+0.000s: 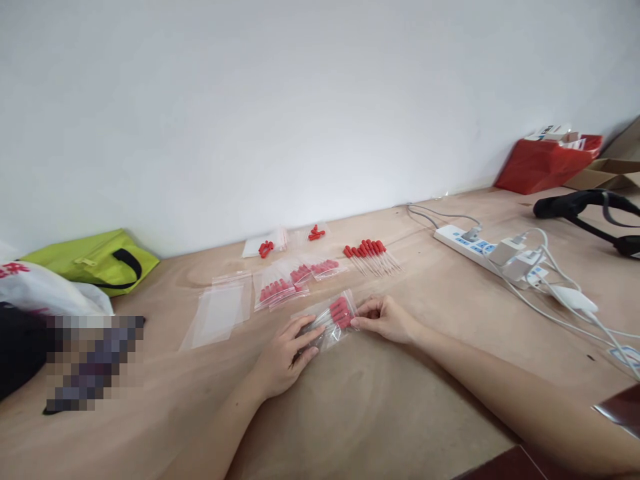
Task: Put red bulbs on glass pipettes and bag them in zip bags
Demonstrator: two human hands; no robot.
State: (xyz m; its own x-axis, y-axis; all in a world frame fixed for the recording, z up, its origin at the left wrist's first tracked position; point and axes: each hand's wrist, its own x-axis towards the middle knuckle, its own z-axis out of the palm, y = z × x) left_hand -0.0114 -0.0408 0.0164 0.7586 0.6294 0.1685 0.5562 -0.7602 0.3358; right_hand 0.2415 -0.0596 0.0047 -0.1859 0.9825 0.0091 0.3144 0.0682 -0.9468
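Note:
A clear zip bag (331,337) lies on the brown table in front of me, with several red-headed thin sticks (341,311) inside it. My left hand (286,353) rests over the bag's left end with its fingers stretched out. At the other end, beside the red heads, my right hand (383,319) pinches the bag's edge between thumb and fingers. Farther back lies a fanned row of loose red-headed sticks (367,250). Filled bags (280,288) overlap to its left, and flat unfilled bags (220,310) lie left of those.
Small piles of red pieces (267,249) sit near the wall. On the right is a white power strip (467,248) with plugs and trailing cables. A red bag (545,163) and black headgear (575,210) lie beyond it. A yellow-green bag (95,263) stands at left.

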